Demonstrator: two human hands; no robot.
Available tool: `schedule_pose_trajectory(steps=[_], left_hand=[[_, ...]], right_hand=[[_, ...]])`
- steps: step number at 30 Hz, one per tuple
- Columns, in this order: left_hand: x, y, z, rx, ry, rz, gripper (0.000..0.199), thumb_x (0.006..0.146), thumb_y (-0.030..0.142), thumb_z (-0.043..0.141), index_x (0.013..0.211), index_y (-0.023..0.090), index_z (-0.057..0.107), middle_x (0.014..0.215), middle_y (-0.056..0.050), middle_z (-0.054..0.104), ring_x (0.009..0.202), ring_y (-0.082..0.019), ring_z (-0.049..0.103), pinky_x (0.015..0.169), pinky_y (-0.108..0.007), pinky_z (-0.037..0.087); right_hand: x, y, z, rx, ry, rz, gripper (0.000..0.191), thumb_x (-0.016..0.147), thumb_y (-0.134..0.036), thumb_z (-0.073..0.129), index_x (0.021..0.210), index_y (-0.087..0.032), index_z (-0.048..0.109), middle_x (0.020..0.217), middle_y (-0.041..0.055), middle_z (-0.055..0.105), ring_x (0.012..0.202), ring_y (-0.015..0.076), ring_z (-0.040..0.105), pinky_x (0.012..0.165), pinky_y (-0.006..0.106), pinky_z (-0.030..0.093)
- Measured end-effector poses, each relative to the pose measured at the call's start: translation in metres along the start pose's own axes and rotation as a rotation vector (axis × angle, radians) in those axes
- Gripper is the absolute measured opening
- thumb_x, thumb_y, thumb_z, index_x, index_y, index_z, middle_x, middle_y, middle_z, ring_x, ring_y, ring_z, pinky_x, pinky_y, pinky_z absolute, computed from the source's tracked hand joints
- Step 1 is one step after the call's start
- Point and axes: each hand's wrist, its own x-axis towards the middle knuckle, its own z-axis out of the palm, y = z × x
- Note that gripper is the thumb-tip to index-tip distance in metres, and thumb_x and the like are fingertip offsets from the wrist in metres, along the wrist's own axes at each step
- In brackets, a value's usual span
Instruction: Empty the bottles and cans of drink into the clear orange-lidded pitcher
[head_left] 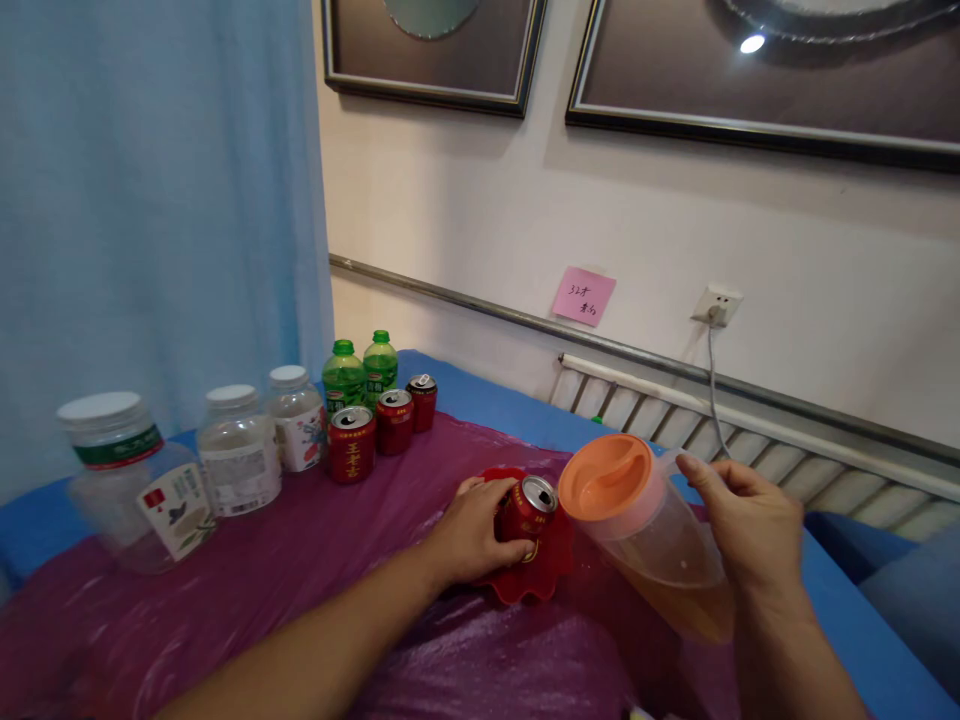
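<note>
My left hand (pixel 480 530) is wrapped round a red drink can (pixel 529 512), its opened top facing up. Under the can lies a red dish with a wavy rim (pixel 551 585). My right hand (pixel 750 520) grips the handle of a clear plastic pitcher (pixel 660 550) with an orange lid (pixel 607 475). The pitcher leans left, its lid end close beside the can's top. Yellowish-brown liquid sits in its lower part. No stream of liquid shows between pitcher and can.
Clear jars with white lids (pixel 240 450), several red cans (pixel 352 445) and two green bottles (pixel 343 375) line the table's left and back. A purple plastic sheet (pixel 315 570) covers the blue tabletop (pixel 465 375). Behind are a radiator (pixel 637 400) and a plugged cord (pixel 712 370).
</note>
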Motion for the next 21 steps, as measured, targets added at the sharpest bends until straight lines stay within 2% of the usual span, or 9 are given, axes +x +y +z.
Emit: schedule_pose_trajectory(steps=[5, 13, 21], left_hand=[[0.0, 0.001, 0.0, 0.007, 0.006, -0.001, 0.067, 0.064, 0.037, 0.084, 0.127, 0.027, 0.063, 0.129, -0.007, 0.07, 0.117, -0.034, 0.062, 0.109, -0.05, 0.039], [0.0, 0.003, 0.001, 0.01, -0.019, -0.018, 0.064, 0.064, 0.039, 0.084, 0.125, 0.027, 0.065, 0.125, -0.008, 0.072, 0.115, -0.034, 0.063, 0.11, -0.05, 0.039], [0.0, 0.004, 0.001, -0.01, -0.024, -0.019, 0.064, 0.063, 0.038, 0.085, 0.124, 0.028, 0.066, 0.125, -0.007, 0.072, 0.116, -0.034, 0.063, 0.111, -0.05, 0.038]], right_hand=[[-0.002, -0.005, -0.001, -0.036, -0.02, -0.018, 0.051, 0.066, -0.067, 0.075, 0.053, -0.02, 0.06, 0.049, -0.0047, 0.039, 0.05, 0.0122, 0.037, 0.046, 0.026, 0.03], [-0.002, 0.005, -0.001, -0.104, -0.011, -0.046, 0.052, 0.069, -0.071, 0.073, 0.058, -0.021, 0.063, 0.051, -0.0046, 0.042, 0.052, 0.0132, 0.043, 0.052, 0.026, 0.033], [-0.005, -0.001, -0.001, -0.109, -0.023, -0.078, 0.055, 0.069, -0.073, 0.071, 0.054, -0.021, 0.06, 0.049, -0.0041, 0.041, 0.051, 0.0129, 0.04, 0.049, 0.027, 0.03]])
